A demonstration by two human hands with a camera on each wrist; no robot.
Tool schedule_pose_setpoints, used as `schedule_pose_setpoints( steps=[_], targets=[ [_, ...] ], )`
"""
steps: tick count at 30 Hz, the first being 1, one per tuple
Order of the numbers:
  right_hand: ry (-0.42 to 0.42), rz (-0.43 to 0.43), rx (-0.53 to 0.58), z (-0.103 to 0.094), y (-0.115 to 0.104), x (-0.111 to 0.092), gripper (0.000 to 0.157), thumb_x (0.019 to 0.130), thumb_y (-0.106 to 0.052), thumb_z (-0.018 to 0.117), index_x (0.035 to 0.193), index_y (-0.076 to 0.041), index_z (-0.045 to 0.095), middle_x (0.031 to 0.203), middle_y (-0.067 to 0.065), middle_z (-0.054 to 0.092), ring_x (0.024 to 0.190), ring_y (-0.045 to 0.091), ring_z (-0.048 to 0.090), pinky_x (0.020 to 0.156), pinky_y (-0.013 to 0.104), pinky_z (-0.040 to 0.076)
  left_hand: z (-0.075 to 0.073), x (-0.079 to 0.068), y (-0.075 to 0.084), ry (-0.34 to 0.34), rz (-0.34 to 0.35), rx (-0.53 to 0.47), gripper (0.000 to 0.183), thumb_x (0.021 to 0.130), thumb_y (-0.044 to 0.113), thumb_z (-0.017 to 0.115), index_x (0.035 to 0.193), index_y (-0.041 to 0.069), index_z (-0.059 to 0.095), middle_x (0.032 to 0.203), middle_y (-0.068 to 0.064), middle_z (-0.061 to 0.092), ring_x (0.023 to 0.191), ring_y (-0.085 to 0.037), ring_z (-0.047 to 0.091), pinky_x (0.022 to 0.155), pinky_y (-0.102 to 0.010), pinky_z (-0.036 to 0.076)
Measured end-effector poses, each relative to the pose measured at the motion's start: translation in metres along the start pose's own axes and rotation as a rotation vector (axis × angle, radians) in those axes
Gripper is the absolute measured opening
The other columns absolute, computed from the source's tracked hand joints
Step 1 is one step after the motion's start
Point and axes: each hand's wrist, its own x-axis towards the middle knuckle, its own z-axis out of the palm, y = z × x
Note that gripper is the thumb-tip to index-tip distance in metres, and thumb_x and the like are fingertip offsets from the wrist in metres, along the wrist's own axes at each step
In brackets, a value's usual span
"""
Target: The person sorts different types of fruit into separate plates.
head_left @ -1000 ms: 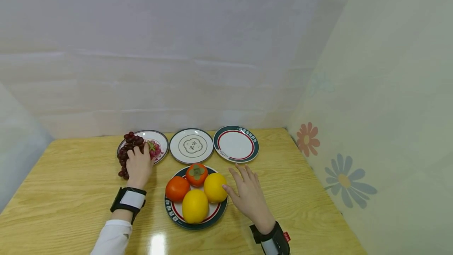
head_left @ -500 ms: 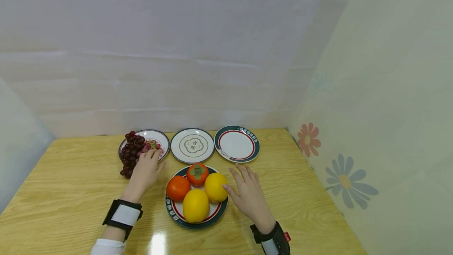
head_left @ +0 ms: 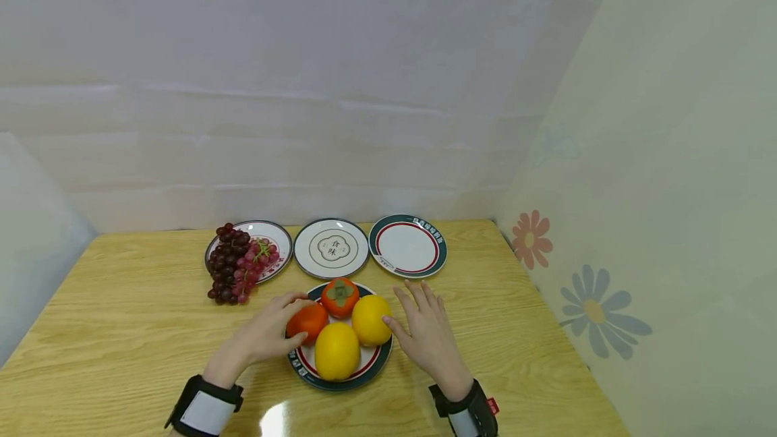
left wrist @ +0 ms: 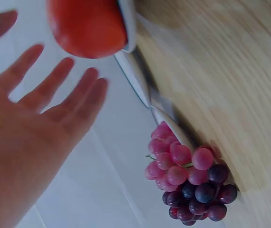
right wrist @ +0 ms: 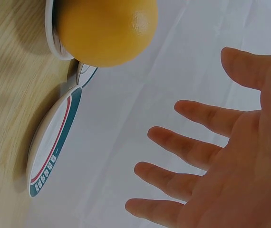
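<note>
My left hand [head_left: 267, 332] is over the left rim of the fruit plate [head_left: 340, 385], its spread fingers around the left persimmon [head_left: 311, 322]. In the left wrist view a gap shows between the fingers and that persimmon [left wrist: 90, 26]. My right hand [head_left: 427, 336] hovers at the plate's right side with fingers apart, close to a yellow round fruit [head_left: 371, 320]; the right wrist view shows it apart from the fruit [right wrist: 108, 31]. A second persimmon [head_left: 340, 297] with a green calyx and another yellow fruit [head_left: 336, 353] share the plate.
Behind stand three plates in a row: a left plate [head_left: 280, 233] bearing dark grapes [head_left: 226, 261] and pink grapes [head_left: 251, 265] that spill over its front rim, a white middle plate [head_left: 330, 248], and a green-rimmed right plate [head_left: 408, 248]. A papered wall [head_left: 303, 86] rises behind the table.
My left hand has left the grapes and come down and right to the persimmon on the fruit plate. The grapes stay on the left plate. My right hand has not moved.
</note>
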Motion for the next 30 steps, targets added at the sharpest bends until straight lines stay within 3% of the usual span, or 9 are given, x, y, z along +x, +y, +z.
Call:
schedule_pose_setpoints(
  steps=[4, 9, 13, 18, 24, 27, 30],
  targets=[
    [-0.007, 0.01, 0.003, 0.0, 0.001, -0.001, 0.055, 0.087, -0.044, 0.06, 0.132, -0.015, 0.051, 0.14, 0.013, 0.043, 0.132, 0.039, 0.031, 0.102, 0.067, 0.03, 0.002, 0.0, 0.003, -0.064, 0.019, -0.026, 0.051, 0.073, 0.015, 0.073, 0.122, 0.01, 0.058, 0.135, -0.021, 0.042, 0.118, -0.038, 0.043, 0.089, -0.055, 0.048],
    [-0.008, 0.015, 0.002, 0.0, 0.002, -0.001, 0.055, 0.087, -0.045, 0.058, 0.132, -0.015, 0.05, 0.14, 0.013, 0.043, 0.132, 0.038, 0.03, 0.102, 0.067, 0.029, 0.012, 0.006, 0.001, -0.05, 0.054, 0.043, 0.064, 0.068, 0.016, 0.081, 0.125, 0.011, 0.054, 0.135, -0.024, 0.04, 0.116, -0.041, 0.043, 0.091, -0.056, 0.047],
    [0.001, 0.005, -0.001, -0.001, 0.002, -0.002, 0.054, 0.087, -0.044, 0.059, 0.131, -0.014, 0.051, 0.139, 0.014, 0.044, 0.131, 0.04, 0.031, 0.101, 0.067, 0.03, 0.019, 0.011, -0.003, -0.036, 0.034, 0.091, 0.067, 0.066, 0.019, 0.083, 0.126, 0.013, 0.054, 0.131, -0.025, 0.045, 0.113, -0.041, 0.047, 0.089, -0.056, 0.048],
    [0.006, 0.006, -0.007, -0.003, 0.002, -0.003, 0.054, 0.087, -0.043, 0.059, 0.131, -0.013, 0.051, 0.139, 0.015, 0.043, 0.131, 0.04, 0.031, 0.101, 0.068, 0.03, 0.0, 0.016, -0.005, -0.025, 0.005, 0.079, 0.061, 0.062, 0.02, 0.085, 0.116, 0.009, 0.059, 0.116, -0.024, 0.054, 0.098, -0.036, 0.054, 0.077, -0.051, 0.053],
    [0.005, 0.013, -0.018, -0.004, 0.002, -0.002, 0.054, 0.088, -0.045, 0.058, 0.13, -0.012, 0.052, 0.139, 0.016, 0.044, 0.131, 0.041, 0.031, 0.101, 0.068, 0.03, -0.035, 0.03, -0.01, 0.087, -0.092, 0.151, 0.063, 0.064, 0.025, 0.084, 0.119, 0.013, 0.059, 0.118, -0.021, 0.056, 0.096, -0.035, 0.057, 0.071, -0.052, 0.054],
    [0.003, 0.015, -0.022, -0.005, 0.002, -0.002, 0.054, 0.088, -0.045, 0.058, 0.13, -0.012, 0.052, 0.138, 0.016, 0.044, 0.13, 0.041, 0.032, 0.101, 0.068, 0.03, -0.036, 0.046, -0.017, 0.16, -0.101, 0.154, 0.063, 0.067, 0.025, 0.083, 0.123, 0.012, 0.056, 0.121, -0.023, 0.054, 0.097, -0.038, 0.056, 0.074, -0.055, 0.053],
    [-0.007, 0.022, -0.021, -0.006, 0.002, -0.002, 0.054, 0.088, -0.045, 0.057, 0.13, -0.012, 0.052, 0.139, 0.016, 0.044, 0.13, 0.041, 0.032, 0.101, 0.067, 0.03, -0.027, 0.064, -0.027, 0.195, -0.108, 0.117, 0.063, 0.07, 0.021, 0.081, 0.126, 0.01, 0.053, 0.125, -0.026, 0.05, 0.1, -0.041, 0.055, 0.077, -0.057, 0.053]
  ],
)
